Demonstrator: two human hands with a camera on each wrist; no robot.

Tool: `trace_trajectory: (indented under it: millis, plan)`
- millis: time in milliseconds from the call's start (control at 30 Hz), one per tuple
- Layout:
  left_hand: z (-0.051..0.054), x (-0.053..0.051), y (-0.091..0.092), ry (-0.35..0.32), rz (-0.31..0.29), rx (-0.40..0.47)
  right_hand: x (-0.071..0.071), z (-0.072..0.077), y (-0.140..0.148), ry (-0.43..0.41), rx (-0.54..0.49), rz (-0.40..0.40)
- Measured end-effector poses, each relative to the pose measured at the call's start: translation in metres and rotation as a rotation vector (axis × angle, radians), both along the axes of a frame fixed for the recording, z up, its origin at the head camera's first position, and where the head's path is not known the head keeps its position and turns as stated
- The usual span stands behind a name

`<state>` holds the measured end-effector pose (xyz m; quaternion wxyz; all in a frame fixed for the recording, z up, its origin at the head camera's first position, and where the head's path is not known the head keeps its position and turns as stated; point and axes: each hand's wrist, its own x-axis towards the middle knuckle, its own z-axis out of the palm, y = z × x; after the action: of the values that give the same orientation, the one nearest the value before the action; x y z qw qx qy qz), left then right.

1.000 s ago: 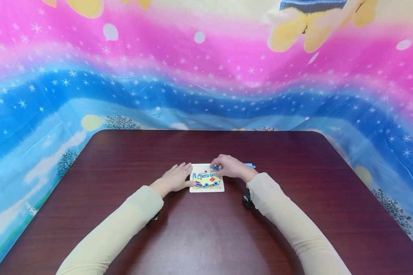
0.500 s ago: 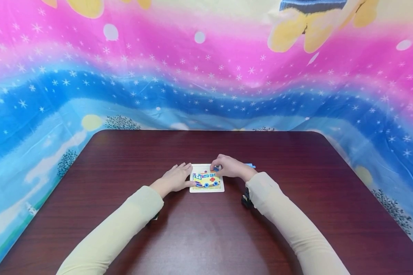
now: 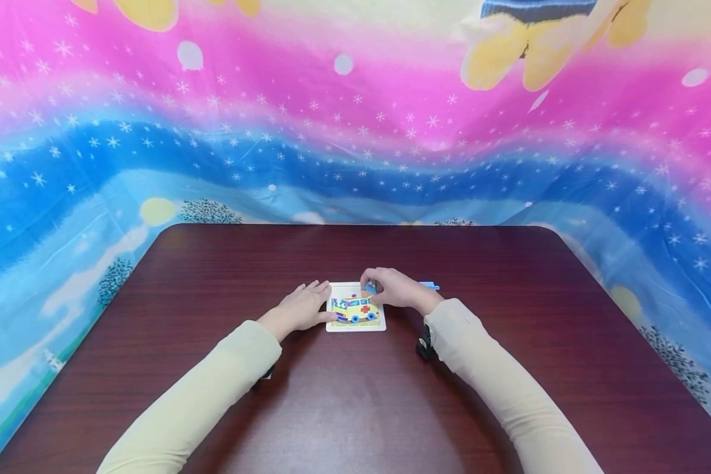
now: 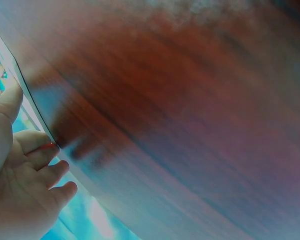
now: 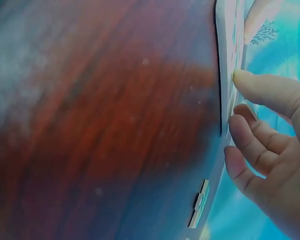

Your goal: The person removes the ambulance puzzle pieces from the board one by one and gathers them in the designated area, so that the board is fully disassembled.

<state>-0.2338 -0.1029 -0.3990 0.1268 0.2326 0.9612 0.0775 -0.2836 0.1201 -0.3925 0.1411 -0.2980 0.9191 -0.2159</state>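
Observation:
A square puzzle board (image 3: 355, 328) with a white frame lies mid-table, showing a yellow ambulance picture (image 3: 355, 309) with a red cross and blue wheels. My left hand (image 3: 301, 308) rests along the board's left edge, fingers extended and thumb on its lower left part. At the upper right corner, my right hand (image 3: 399, 288) pinches a small puzzle piece (image 3: 369, 289) with blue and orange on it. Its brown edge shows between the fingers in the right wrist view, and the fingers hide much of it. The left hand (image 4: 24, 185) in the left wrist view touches the board's edge.
Another flat blue puzzle piece (image 3: 430, 286) lies on the dark wooden table (image 3: 355, 401) just beyond the right wrist. A patterned cloth (image 3: 355, 145) hangs around the table's back and sides. Each wrist carries a dark camera mount.
The right hand shifts very slightly at the board's upper right corner, and more of the blue piece shows between its fingers. The left hand and the board stay where they were.

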Motion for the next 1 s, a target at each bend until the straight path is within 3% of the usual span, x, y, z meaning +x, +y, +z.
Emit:
trace_trajectory:
  millis: [400,600,1000]
  plan:
    - [0.001,0.001,0.0,-0.013,0.006,-0.009,-0.001,-0.003,0.0,0.077,0.058,-0.04]
    - [0.001,0.002,0.001,-0.006,-0.001,-0.013,-0.001,-0.002,0.005,0.119,0.008,-0.009]
    - [-0.001,0.0,0.0,0.005,-0.004,-0.018,-0.007,0.006,0.031,0.101,-0.107,-0.067]
